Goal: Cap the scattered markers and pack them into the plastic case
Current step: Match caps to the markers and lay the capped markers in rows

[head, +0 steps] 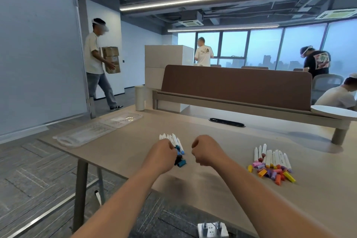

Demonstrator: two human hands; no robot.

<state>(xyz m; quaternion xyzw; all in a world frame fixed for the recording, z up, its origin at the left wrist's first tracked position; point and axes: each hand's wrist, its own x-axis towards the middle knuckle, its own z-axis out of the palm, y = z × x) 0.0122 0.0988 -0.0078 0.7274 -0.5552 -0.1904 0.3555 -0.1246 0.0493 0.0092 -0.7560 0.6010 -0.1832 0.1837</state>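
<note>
Head view: left hand (163,153) is resting curled against blue markers (178,144), grip indeterminable; right hand (205,150) is forming a closed fist alongside.

Clear plastic case (96,131) — open flat, two shallow halves side by side, far left part of table, well apart from markers. Left cluster of markers (176,143): white barrels, blue ends, lying side by side mid-table, near ends partly hidden. Blue caps (181,163) loose just beside them. Right cluster of markers (274,157): white barrels in rough row. Pile of loose caps (274,175) — pink, purple, orange, yellow — heaped at their near ends.
</note>
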